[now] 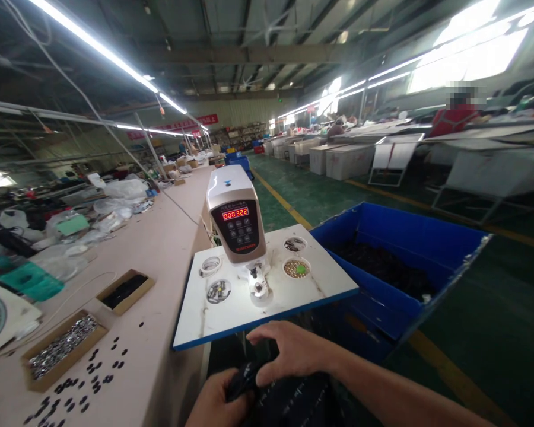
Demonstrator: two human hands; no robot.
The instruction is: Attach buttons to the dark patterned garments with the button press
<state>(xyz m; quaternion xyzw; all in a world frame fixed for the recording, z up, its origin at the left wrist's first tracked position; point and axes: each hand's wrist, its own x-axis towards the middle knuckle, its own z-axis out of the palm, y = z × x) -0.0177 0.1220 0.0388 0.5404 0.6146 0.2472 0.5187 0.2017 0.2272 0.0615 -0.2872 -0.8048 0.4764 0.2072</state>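
At the bottom centre, my left hand (222, 398) is closed round a fold of black fabric (293, 403) with small pale marks. My right hand (289, 351) arches over the same fabric, its thumb against the fold and its index finger stretched toward the machine table. Just beyond stands a white and gold press machine (235, 213) with a red display reading 000322. Its lit press head sits over a white board (231, 317) with blue edges. Round cups in the board hold small metal parts, one with a green piece.
A long table (160, 261) on the left bears a box of metal snaps (64, 347), a box of black pieces (124, 292) and scattered black discs. A blue bin (396, 237) with dark fabric stands right. A person in red (454, 118) is far right.
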